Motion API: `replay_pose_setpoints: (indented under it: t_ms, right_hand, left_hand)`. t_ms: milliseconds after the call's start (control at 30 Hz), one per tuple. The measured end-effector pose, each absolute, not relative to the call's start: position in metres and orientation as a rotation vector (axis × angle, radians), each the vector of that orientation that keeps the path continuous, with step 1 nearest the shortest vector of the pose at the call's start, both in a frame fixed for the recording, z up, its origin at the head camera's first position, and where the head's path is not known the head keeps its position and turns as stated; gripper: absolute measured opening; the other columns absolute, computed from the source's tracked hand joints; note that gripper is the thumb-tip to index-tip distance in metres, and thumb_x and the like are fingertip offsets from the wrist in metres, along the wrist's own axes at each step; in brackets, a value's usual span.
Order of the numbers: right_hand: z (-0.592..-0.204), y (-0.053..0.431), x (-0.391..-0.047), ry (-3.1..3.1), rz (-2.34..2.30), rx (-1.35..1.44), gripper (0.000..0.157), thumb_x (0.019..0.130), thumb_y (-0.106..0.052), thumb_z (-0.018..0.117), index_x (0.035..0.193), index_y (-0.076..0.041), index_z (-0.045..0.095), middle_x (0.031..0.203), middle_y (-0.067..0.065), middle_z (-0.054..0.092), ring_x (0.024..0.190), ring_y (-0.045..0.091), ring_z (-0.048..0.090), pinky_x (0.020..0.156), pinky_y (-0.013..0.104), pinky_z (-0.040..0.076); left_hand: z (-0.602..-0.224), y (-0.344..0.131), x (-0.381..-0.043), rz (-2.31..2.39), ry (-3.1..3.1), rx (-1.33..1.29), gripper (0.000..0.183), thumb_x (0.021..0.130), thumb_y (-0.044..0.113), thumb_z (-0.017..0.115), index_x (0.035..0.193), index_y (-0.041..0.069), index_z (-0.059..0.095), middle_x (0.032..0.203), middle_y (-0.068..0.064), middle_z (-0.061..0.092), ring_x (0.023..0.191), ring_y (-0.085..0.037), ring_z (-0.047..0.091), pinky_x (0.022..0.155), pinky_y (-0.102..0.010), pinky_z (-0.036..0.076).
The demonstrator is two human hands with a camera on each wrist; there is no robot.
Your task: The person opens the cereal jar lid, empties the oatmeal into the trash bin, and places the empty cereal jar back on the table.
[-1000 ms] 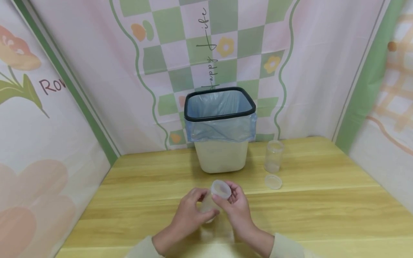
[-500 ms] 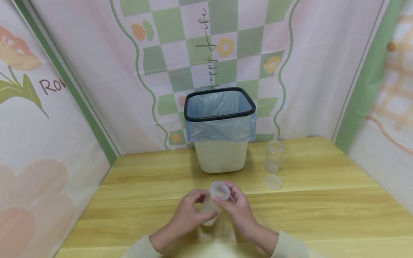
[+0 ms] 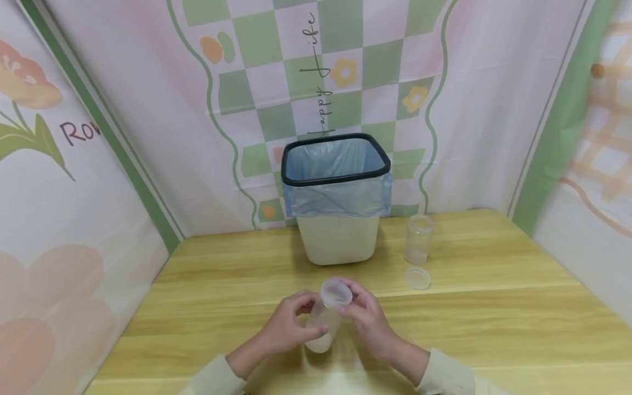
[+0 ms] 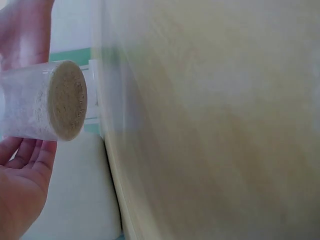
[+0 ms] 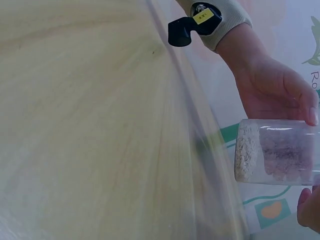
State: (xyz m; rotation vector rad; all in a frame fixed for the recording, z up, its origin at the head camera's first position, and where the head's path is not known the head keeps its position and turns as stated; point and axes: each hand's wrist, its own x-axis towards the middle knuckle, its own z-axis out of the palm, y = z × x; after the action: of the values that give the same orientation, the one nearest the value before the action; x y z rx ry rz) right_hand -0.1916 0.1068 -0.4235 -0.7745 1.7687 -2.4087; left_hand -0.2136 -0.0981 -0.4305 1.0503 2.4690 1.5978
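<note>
A clear plastic jar (image 3: 323, 323) with a frosted lid (image 3: 336, 293) on top stands tilted between the two hands, close over the table. My left hand (image 3: 288, 323) holds its side, thumb in front and fingers behind. My right hand (image 3: 367, 318) pinches the lid's right edge between thumb and fingers. Pale grainy stuff shows at the bottom of the jar (image 4: 67, 100) in the left wrist view. The right wrist view has the jar (image 5: 277, 150) too, with the left hand (image 5: 270, 90) around it and part of the right hand (image 5: 311, 210) at the frame's edge.
A cream waste bin (image 3: 340, 236) with a black rim and blue liner stands at the back of the wooden table (image 3: 222, 274). To its right is another clear jar (image 3: 418, 241), uncapped, with a loose lid (image 3: 417, 278) in front. Printed curtains hang behind and at both sides.
The jar has shifted slightly down and left, so more of its body shows. My right thumb has drawn back from the front of the lid to its right edge.
</note>
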Motion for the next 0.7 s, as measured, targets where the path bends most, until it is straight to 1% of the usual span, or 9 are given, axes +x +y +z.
replay_pose_setpoints:
  t_ms: [100,200,300,433,600,700]
  right_hand:
    - [-0.423,0.107,-0.191,1.753,-2.418,-0.781,0.057,0.086,0.000,0.048,0.137,0.018,0.031,0.129,0.012,0.052,0.117,0.018,0.052,0.102,0.027,0.040]
    - [-0.422,0.105,-0.189,1.776,-2.430,-0.718,0.056,0.087,-0.001,0.049,0.138,0.015,0.032,0.129,0.015,0.050,0.117,0.021,0.051,0.101,0.029,0.041]
    - [-0.419,0.101,-0.186,1.837,-2.460,-0.582,0.054,0.089,-0.002,0.055,0.139,0.009,0.036,0.131,0.018,0.050,0.118,0.024,0.051,0.101,0.029,0.042]
    - [-0.417,0.095,-0.182,1.922,-2.518,-0.354,0.055,0.089,-0.003,0.063,0.138,0.004,0.038,0.134,0.018,0.049,0.123,0.026,0.049,0.101,0.025,0.042]
    - [-0.417,0.086,-0.181,1.968,-2.582,-0.171,0.059,0.085,0.001,0.068,0.136,0.005,0.039,0.133,0.019,0.050,0.120,0.025,0.050,0.099,0.022,0.043]
    - [-0.416,0.081,-0.180,1.986,-2.599,-0.108,0.059,0.083,0.001,0.071,0.133,0.005,0.040,0.129,0.019,0.052,0.114,0.023,0.053,0.097,0.023,0.045]
  left_hand:
    - [-0.431,-0.099,-0.214,1.593,2.472,1.054,0.043,0.080,0.018,0.079,0.117,0.004,0.063,0.110,-0.001,0.064,0.101,-0.017,0.061,0.092,-0.031,0.051]
    - [-0.431,-0.097,-0.213,1.593,2.522,1.058,0.043,0.080,0.020,0.080,0.117,0.005,0.063,0.109,-0.001,0.064,0.099,-0.017,0.061,0.090,-0.033,0.052]
    - [-0.431,-0.094,-0.212,1.596,2.608,1.043,0.045,0.079,0.023,0.081,0.117,0.006,0.063,0.108,-0.001,0.064,0.096,-0.016,0.062,0.087,-0.033,0.054]
    - [-0.429,-0.089,-0.209,1.584,2.738,0.993,0.049,0.077,0.027,0.083,0.115,0.005,0.063,0.105,-0.001,0.064,0.092,-0.016,0.063,0.082,-0.032,0.055]
    - [-0.428,-0.084,-0.204,1.535,2.870,0.965,0.050,0.075,0.029,0.084,0.114,0.005,0.064,0.101,-0.005,0.064,0.089,-0.023,0.063,0.077,-0.030,0.056]
    - [-0.429,-0.082,-0.201,1.489,2.941,0.975,0.050,0.074,0.030,0.083,0.113,0.006,0.064,0.099,-0.005,0.064,0.087,-0.021,0.062,0.075,-0.026,0.055]
